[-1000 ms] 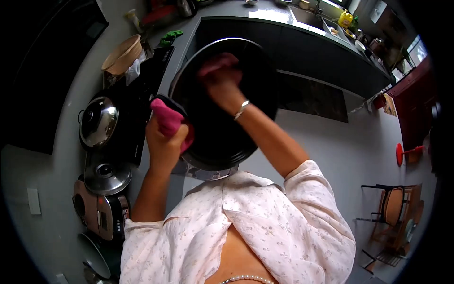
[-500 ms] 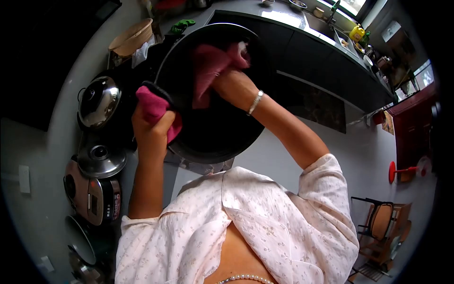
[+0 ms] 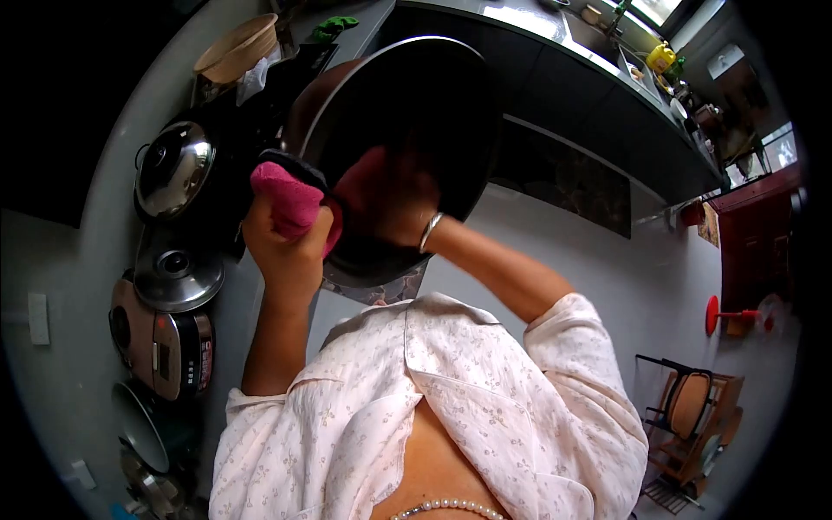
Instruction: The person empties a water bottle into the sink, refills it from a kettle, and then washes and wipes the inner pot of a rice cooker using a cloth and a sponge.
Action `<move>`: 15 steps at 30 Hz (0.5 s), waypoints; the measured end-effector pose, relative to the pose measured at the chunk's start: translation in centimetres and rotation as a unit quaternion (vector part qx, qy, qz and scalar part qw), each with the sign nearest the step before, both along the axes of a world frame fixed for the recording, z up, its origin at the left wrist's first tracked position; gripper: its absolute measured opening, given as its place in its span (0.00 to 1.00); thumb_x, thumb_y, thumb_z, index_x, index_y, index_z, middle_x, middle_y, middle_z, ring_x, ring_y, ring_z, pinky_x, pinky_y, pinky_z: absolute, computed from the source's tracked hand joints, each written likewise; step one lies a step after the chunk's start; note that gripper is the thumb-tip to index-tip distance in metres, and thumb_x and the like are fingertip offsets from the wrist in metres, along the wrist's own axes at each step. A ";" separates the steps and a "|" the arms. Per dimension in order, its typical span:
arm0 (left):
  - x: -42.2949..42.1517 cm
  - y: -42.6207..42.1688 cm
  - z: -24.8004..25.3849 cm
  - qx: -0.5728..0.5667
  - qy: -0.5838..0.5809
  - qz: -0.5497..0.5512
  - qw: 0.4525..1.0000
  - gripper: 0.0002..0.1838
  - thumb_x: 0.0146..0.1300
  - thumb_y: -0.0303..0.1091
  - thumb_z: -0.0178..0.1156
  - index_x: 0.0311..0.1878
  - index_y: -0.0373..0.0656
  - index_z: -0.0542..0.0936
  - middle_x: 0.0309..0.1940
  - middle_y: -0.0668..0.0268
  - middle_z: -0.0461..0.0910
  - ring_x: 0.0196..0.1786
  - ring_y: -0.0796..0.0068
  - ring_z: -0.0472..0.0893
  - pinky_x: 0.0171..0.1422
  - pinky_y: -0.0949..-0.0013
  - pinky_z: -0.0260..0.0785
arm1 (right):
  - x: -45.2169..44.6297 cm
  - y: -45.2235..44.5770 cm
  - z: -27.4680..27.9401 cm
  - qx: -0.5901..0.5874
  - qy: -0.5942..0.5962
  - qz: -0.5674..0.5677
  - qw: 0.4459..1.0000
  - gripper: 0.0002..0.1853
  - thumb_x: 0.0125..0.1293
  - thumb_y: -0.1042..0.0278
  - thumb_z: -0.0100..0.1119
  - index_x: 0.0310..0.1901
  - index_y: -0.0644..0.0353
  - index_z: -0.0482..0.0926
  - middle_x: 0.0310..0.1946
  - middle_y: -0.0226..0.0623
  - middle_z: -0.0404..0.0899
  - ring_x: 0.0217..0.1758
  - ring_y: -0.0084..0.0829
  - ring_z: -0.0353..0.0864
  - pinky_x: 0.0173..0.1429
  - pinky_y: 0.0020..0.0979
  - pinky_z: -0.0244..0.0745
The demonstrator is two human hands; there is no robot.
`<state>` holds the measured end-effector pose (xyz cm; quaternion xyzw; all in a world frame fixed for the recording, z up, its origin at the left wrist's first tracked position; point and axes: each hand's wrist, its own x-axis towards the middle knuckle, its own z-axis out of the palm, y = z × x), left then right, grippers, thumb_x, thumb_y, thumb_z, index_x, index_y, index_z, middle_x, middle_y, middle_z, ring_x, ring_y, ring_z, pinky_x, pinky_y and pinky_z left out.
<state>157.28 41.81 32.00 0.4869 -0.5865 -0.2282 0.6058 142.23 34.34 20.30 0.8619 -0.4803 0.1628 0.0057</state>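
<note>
A large, deep dark pot is held up tilted in front of me, its wide mouth towards me. My left hand is closed around a pink cloth wrapped over the pot's black handle. Inside the pot, my right hand presses a reddish-pink cloth against the lower left of the inner wall. Motion and shadow blur the right fingers, but the cloth is bunched under them.
Left counter: a lidded pan, a steel lid, a rice cooker and a wicker basket. Green gloves lie near the far corner. A sink is at the back right; a chair stands at the right.
My right hand and its cloth have moved from the upper part of the pot's inside down to the lower left. The pot has tilted, showing more of its outer left side.
</note>
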 end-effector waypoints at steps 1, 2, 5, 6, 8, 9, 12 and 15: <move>0.1 -0.5 -0.6 -0.002 0.020 0.020 1.000 0.11 0.46 0.22 0.64 0.36 0.40 0.77 0.30 0.71 0.77 0.33 0.82 0.74 0.42 0.76 0.67 | 0.6 1.3 0.8 0.176 -0.040 0.031 0.983 0.22 0.63 0.47 0.51 0.46 0.56 0.80 0.45 0.49 0.79 0.46 0.45 0.79 0.51 0.45 0.66; 0.3 -0.8 -1.0 -0.003 0.041 0.040 0.998 0.11 0.46 0.23 0.64 0.35 0.40 0.77 0.30 0.71 0.77 0.32 0.82 0.74 0.42 0.76 0.67 | 0.8 2.6 3.7 0.347 -0.110 0.072 0.929 0.22 0.63 0.46 0.52 0.46 0.56 0.80 0.44 0.49 0.79 0.46 0.49 0.78 0.50 0.48 0.67; 0.2 -1.4 -0.2 0.034 0.137 0.090 0.986 0.10 0.48 0.22 0.62 0.35 0.41 0.76 0.29 0.72 0.75 0.30 0.82 0.72 0.39 0.77 0.66 | -0.9 6.0 6.0 0.178 -0.384 0.149 0.894 0.11 0.62 0.61 0.57 0.41 0.58 0.78 0.38 0.46 0.77 0.41 0.48 0.76 0.45 0.41 0.71; 0.2 -1.7 -0.2 0.041 0.173 0.108 0.978 0.10 0.48 0.22 0.61 0.35 0.41 0.76 0.28 0.72 0.74 0.30 0.81 0.71 0.38 0.77 0.65 | -1.4 6.4 5.0 0.095 -0.375 0.154 0.909 0.11 0.59 0.62 0.61 0.41 0.56 0.78 0.39 0.42 0.77 0.43 0.45 0.77 0.46 0.40 0.72; 0.2 -2.0 -0.1 0.048 0.194 0.113 0.973 0.10 0.47 0.21 0.61 0.35 0.42 0.76 0.28 0.73 0.73 0.29 0.81 0.70 0.38 0.77 0.65 | -3.4 6.5 4.0 0.012 -0.340 0.162 0.926 0.12 0.56 0.61 0.64 0.40 0.54 0.79 0.42 0.38 0.76 0.45 0.41 0.77 0.45 0.38 0.74; 0.1 -2.0 -0.1 0.055 0.215 0.117 0.968 0.10 0.46 0.21 0.61 0.34 0.42 0.75 0.27 0.73 0.72 0.28 0.81 0.70 0.37 0.77 0.65 | -4.8 6.2 3.4 0.003 -0.283 0.148 0.947 0.16 0.50 0.62 0.67 0.41 0.54 0.79 0.43 0.36 0.76 0.46 0.37 0.78 0.44 0.36 0.75; 0.5 -1.4 -0.1 0.060 0.203 0.118 0.970 0.10 0.45 0.21 0.60 0.33 0.43 0.75 0.26 0.74 0.71 0.27 0.81 0.70 0.35 0.77 0.64 | -8.9 3.1 0.0 -0.119 -0.226 0.043 0.966 0.21 0.42 0.69 0.69 0.42 0.56 0.78 0.44 0.35 0.77 0.44 0.37 0.78 0.45 0.36 0.77; 0.4 -0.7 -0.6 0.086 0.191 0.101 0.973 0.10 0.45 0.21 0.60 0.33 0.44 0.75 0.26 0.74 0.71 0.27 0.82 0.70 0.33 0.78 0.64 | -12.9 -0.7 -0.3 -0.079 -0.198 -0.088 0.973 0.19 0.52 0.75 0.66 0.47 0.60 0.76 0.45 0.43 0.77 0.46 0.45 0.79 0.49 0.38 0.76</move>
